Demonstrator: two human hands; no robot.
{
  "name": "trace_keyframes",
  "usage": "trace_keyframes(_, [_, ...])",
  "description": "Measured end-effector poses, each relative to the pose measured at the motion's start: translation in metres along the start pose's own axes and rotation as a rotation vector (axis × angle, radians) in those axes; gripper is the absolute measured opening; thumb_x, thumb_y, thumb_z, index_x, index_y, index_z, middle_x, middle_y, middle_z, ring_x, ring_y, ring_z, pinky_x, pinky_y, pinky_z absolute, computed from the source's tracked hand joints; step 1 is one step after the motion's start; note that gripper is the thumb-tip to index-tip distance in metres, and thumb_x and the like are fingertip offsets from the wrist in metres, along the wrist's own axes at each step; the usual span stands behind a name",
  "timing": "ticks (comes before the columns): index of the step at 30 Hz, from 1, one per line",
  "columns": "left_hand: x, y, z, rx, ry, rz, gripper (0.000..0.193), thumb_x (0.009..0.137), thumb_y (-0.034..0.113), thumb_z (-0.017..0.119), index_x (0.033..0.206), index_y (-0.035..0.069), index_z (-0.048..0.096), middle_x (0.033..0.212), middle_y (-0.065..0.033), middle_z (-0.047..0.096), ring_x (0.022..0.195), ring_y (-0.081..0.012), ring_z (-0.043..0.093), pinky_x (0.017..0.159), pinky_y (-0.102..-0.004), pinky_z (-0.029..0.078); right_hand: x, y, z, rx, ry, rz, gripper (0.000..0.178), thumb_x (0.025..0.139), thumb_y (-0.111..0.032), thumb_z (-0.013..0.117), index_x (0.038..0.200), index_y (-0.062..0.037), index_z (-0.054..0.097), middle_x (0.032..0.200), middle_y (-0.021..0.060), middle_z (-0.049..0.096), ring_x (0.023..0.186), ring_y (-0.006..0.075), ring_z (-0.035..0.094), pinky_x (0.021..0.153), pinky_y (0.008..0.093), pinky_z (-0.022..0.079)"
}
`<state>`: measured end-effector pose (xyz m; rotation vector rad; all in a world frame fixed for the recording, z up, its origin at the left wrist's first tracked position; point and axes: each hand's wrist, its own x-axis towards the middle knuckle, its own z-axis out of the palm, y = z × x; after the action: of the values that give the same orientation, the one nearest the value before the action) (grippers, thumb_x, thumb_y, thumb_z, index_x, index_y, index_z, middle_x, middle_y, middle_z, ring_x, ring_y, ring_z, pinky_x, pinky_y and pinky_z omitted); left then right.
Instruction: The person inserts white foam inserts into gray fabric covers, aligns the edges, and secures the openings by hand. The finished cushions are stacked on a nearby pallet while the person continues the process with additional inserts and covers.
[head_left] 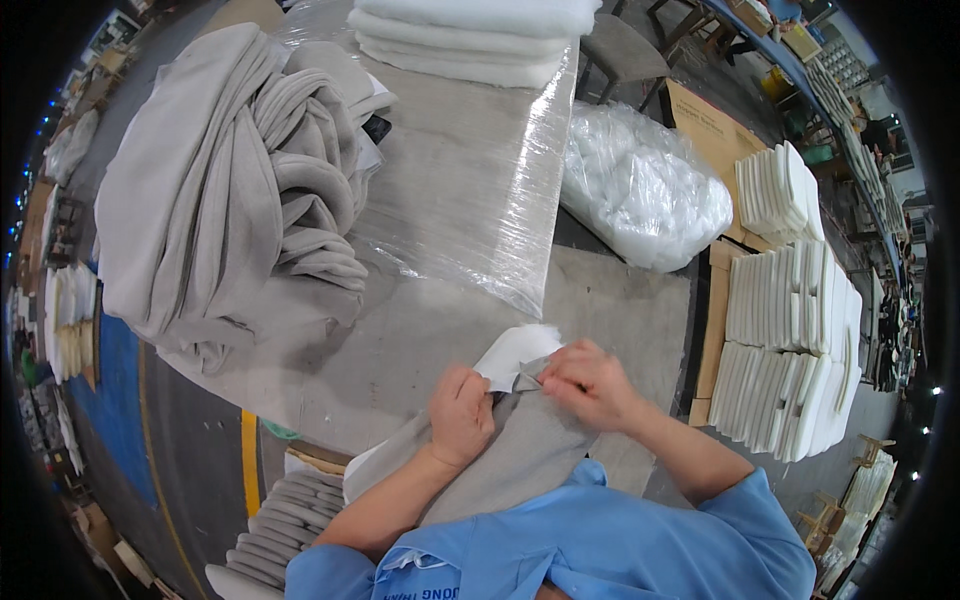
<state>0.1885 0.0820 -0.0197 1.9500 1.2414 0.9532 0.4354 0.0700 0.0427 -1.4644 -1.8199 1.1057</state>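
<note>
Close to my body, a grey fabric cover lies over the near edge of the table, with white padding sticking out of its far end. My left hand is closed at the left side of that end, its fingers curled against the cover's edge and the padding. On the right side, my right hand pinches a small fold of the grey fabric between thumb and fingers. The cover's lower part is hidden by my left forearm and my blue shirt.
A heap of grey fabric covers fills the table's left side. Plastic film overlies the far tabletop, where white padding sheets are stacked. To the right are a clear bag of white stuffing and stacked white pads. Grey cushions stand lower left.
</note>
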Motion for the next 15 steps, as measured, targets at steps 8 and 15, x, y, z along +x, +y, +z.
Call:
trace_keyframes(8, [0.0,0.01,-0.006,0.046,-0.022,0.179,0.025,0.069,-0.007,0.071,0.092,0.002,0.066,0.092,-0.0137,0.063,0.08,-0.0341,0.062,0.067,-0.0437,0.051,0.066,0.018,-0.01,-0.173,-0.378,0.12,0.032,0.101,-0.032,0.064,0.091,-0.0023,0.074,0.088,0.0148,0.066,0.084,0.0334,0.066,0.08,0.0438,0.054])
trace_keyframes(15, [-0.005,0.009,-0.007,0.048,0.01,0.201,0.025,0.069,-0.007,0.071,0.092,0.002,0.066,0.092,-0.013,0.063,0.079,-0.0335,0.062,0.066,-0.0431,0.051,0.095,-0.003,-0.001,-0.345,-0.724,0.365,0.037,0.096,-0.037,0.068,0.09,-0.001,0.076,0.088,0.0184,0.072,0.08,0.0325,0.069,0.073,0.0448,0.054])
